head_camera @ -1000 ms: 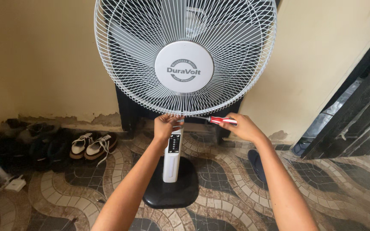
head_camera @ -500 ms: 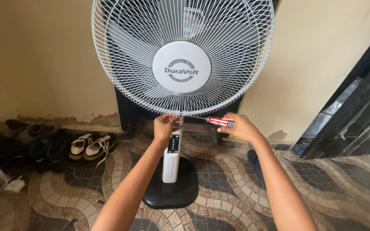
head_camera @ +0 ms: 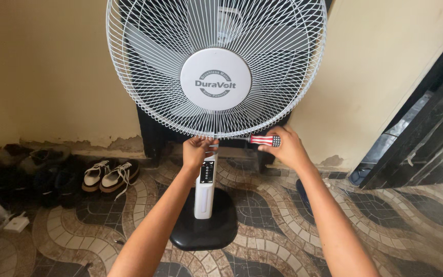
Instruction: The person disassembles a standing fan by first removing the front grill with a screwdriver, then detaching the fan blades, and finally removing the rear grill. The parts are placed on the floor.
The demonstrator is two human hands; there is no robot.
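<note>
Right hand (head_camera: 286,149) is wrapped around the red-striped screwdriver (head_camera: 264,139), shaft running level toward the left hand (head_camera: 197,150), which pinches the bottom rim of the white fan grille (head_camera: 144,97) just above the pole (head_camera: 205,187). Looks like the grille's bottom fastener is being worked; the next turn needs the tip seated square and the rim held steady. Fastener and tip are hidden behind fingers and wire; grille top is cut off.

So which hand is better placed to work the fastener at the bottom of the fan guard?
Probably the right hand: it grips the red-handled screwdriver, whose shaft points at the bottom rim of the white fan guard. The left hand holds that rim and carries no tool.
</note>
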